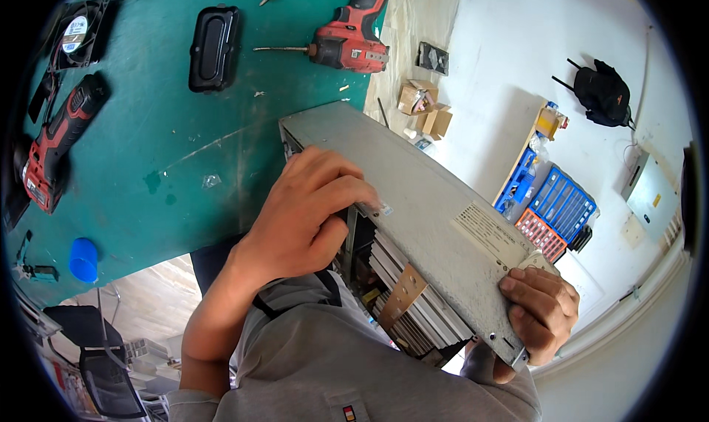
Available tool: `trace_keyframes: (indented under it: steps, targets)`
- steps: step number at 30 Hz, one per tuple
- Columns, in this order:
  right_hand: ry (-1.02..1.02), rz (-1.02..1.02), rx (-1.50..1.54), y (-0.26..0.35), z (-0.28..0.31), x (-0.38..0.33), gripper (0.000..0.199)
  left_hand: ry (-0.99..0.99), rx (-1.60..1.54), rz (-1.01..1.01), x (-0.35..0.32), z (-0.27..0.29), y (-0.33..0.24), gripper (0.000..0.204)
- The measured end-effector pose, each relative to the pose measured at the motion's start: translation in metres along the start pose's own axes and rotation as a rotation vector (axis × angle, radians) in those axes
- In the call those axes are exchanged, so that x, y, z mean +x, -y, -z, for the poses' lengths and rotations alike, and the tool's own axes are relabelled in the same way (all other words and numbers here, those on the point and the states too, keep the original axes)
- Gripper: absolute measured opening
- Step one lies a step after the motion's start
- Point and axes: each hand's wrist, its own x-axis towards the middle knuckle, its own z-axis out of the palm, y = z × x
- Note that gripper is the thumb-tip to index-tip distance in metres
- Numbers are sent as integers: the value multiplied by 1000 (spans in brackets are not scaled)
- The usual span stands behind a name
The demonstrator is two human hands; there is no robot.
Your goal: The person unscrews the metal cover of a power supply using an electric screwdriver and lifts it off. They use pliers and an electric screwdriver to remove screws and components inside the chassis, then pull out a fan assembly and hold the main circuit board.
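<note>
Left edge of green surface (148, 126): red cordless tool (55, 145), black fan (77, 34), blue cap (83, 259). Further right a black oblong cover (214, 49) and red drill (351, 34). Grey metal chassis (413, 208) tilted, one end on the surface edge, the rest held over the person's lap. Left hand (306, 211) fingers curled over its near long edge, gripping. Right hand (539, 307) fingers wrapped tight around the far lower corner. Blue parts bins (561, 200) on floor at right.
</note>
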Motion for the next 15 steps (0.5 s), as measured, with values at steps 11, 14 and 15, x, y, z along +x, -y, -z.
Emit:
trace_keyframes:
  steps: [11, 14, 15]
  targets:
    - [22, -66, -7, 5, 2, 3, 65, 172, -89, 31, 13, 0, 5, 40]
    - [14, -56, -5, 4, 1, 3, 65, 178, -75, 21, 13, 0, 5, 39]
    - [10, -52, -5, 3, 1, 2, 65, 176, -66, 19, 13, 0, 4, 38]
